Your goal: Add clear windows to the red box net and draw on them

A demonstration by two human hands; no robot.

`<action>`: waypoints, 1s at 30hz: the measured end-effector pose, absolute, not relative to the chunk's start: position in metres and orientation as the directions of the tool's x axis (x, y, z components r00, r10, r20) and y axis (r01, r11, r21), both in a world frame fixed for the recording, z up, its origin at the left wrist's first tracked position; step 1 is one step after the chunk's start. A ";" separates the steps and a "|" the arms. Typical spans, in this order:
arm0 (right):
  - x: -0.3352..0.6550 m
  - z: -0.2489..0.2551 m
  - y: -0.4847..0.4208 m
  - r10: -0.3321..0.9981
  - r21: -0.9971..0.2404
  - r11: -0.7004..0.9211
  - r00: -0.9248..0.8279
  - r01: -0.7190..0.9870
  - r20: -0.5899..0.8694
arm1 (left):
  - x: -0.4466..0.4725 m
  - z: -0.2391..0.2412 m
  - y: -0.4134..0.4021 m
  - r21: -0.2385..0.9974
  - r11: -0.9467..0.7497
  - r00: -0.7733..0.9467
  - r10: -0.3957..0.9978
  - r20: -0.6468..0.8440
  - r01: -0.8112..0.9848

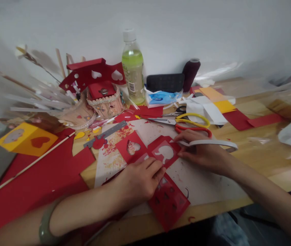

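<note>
A flat red paper cutout [164, 201] of joined square panels lies on a white sheet [212, 191]. Its panels have shaped openings, among them a heart and a rounded figure, with clear film over some. My left hand [141, 177], fingers curled together, presses on the middle of the cutout; its fingertips are partly hidden. At the cutout's right-hand panel, my right hand [203, 152] pinches a strip from a roll of white tape [215, 142], which hangs around the hand. Just beyond it lie scissors [191, 121] with one yellow and one red handle.
Behind are a drink bottle [133, 68], a phone [165, 82] on a tissue pack [160, 97], a dark thread cone [191, 74] and decorated containers [106, 100]. A grey ruler [106, 133], a yellow box [27, 139], a thin stick [32, 163] and red paper [40, 188] lie left.
</note>
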State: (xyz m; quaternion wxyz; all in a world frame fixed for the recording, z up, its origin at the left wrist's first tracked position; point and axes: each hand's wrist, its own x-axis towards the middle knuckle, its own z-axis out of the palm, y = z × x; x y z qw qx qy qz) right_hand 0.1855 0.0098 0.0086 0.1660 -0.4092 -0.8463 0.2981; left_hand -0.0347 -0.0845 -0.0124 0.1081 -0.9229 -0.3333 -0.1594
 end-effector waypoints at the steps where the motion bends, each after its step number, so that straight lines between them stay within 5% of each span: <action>1: 0.186 0.010 0.008 0.801 -0.642 0.506 -0.590 0.575 0.102 | -0.035 -0.011 -0.085 -0.092 -0.758 0.728 0.575 0.373 0.645; 4: 0.182 0.018 -0.001 0.855 -0.717 0.459 -0.481 0.525 0.195 | -0.036 -0.009 -0.085 -0.069 -0.768 0.733 0.575 0.364 0.637; 9: 0.164 0.031 -0.017 0.779 -0.843 0.252 -0.616 0.476 -0.115 | -0.037 -0.008 -0.084 -0.038 -0.788 0.745 0.563 0.358 0.614; 19: 0.160 0.018 -0.005 0.721 -0.801 0.216 -0.644 0.559 -0.255 | -0.040 -0.006 -0.084 -0.009 -0.790 0.719 0.554 0.420 0.613; 30: 0.161 0.013 -0.006 0.714 -0.786 0.262 -0.660 0.560 -0.232 | -0.038 -0.004 -0.082 0.031 -0.774 0.678 0.573 0.460 0.633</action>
